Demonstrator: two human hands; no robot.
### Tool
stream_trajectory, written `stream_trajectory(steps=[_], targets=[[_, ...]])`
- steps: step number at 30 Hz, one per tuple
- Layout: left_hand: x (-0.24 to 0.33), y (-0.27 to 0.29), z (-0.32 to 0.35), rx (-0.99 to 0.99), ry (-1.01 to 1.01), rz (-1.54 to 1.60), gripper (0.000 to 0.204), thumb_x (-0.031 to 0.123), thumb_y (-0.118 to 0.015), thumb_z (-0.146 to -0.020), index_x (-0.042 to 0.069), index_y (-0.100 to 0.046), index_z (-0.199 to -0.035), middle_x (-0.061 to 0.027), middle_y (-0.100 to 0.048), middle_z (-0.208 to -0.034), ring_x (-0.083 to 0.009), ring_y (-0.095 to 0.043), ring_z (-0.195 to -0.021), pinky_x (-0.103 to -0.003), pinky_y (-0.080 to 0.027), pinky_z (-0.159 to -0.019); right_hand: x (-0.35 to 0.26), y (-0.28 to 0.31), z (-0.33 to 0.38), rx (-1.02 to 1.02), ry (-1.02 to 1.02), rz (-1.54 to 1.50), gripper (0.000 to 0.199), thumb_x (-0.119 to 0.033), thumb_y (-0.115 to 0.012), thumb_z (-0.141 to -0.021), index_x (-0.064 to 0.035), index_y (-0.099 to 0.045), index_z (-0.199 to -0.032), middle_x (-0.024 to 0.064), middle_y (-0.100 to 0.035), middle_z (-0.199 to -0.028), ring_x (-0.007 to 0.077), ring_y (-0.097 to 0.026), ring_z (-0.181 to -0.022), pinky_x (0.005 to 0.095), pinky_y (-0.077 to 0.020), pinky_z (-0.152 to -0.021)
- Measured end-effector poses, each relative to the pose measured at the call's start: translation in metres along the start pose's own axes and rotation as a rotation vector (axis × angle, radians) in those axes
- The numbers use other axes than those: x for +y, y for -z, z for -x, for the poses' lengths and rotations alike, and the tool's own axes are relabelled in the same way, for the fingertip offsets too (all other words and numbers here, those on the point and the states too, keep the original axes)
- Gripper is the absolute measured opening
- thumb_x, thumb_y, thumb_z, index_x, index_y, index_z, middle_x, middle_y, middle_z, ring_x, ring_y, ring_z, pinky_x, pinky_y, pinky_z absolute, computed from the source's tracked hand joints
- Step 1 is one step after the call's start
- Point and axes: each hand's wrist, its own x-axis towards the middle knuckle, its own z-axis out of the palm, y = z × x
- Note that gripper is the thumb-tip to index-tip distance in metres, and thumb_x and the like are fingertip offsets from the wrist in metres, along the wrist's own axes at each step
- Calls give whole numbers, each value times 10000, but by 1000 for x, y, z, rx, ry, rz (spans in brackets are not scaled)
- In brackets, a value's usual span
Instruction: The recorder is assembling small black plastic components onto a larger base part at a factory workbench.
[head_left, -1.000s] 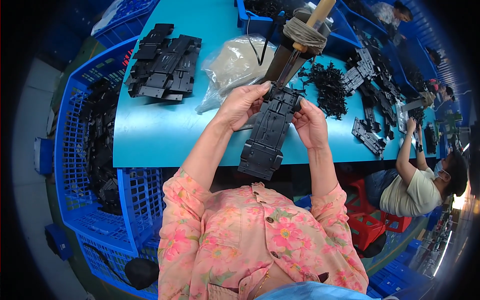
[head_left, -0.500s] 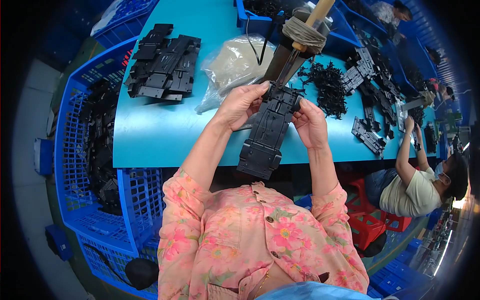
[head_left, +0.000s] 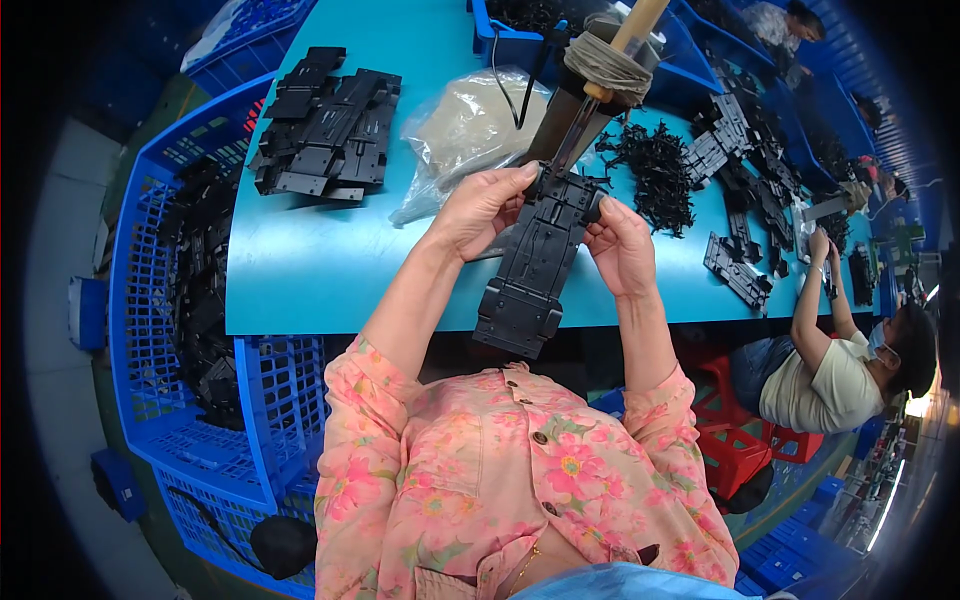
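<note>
A long black plastic chassis part is held over the near edge of the turquoise table. My left hand grips its far left side. My right hand grips its far right side. The part's far end sits under the tip of a hanging tool wrapped in tape with a wooden handle. The near end of the part points toward my chest.
A stack of black chassis parts lies at the table's far left, a clear plastic bag beside it. Small black pieces lie to the right. A blue crate of parts stands at left. A co-worker sits at right.
The part and both hands have barely shifted; the grip is the same.
</note>
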Motion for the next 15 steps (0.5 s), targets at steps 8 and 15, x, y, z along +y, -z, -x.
stream_trajectory(steps=[8,15], targets=[[1,-1,1,-9,-13,-2,241,306,-594,-799,67,-606,-829,55,-548,-704,-9,-463,-586,-153,-401,-558,1,1,0,24,0,14,223,-183,-532,-835,12,-569,-938,48,-599,-820,96,-543,-689,226,-444,-639],[3,-4,3,-22,-12,-3,242,299,-588,-804,63,-603,-857,47,-565,-726,-11,-487,-605,-155,-406,-564,0,0,0,21,5,16,217,-183,-536,-832,7,-571,-931,46,-598,-818,92,-543,-691,223,-445,-637]])
